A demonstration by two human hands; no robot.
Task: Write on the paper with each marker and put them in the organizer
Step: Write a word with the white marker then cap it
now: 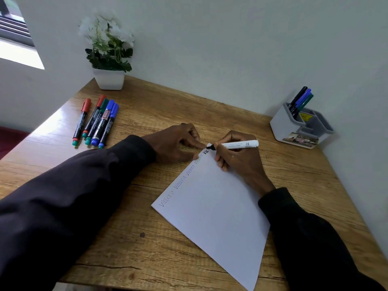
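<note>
The right hand grips a white marker. Thumb and forefinger are curled round the barrel close behind its black nib, and the remaining fingers are folded underneath. The nib touches the far corner of the paper, where bold black letters sit directly under the fingertips. A row of fainter handwritten words runs back along the paper's edge from there.

The left hand holds nothing. Its forefinger is stretched out and presses on the paper's corner just beside the nib. The thumb lies against the sheet's edge a little nearer, and the other fingers are loosely bent on the table.

Well beyond the left knuckles, five loose markers lie side by side, capped in red, green and blue. A white flower pot stands behind them.

Out past the butt end of the held marker, well apart from the right fingers, the grey organizer stands against the wall. Three stored markers lean in its rear compartment.
</note>
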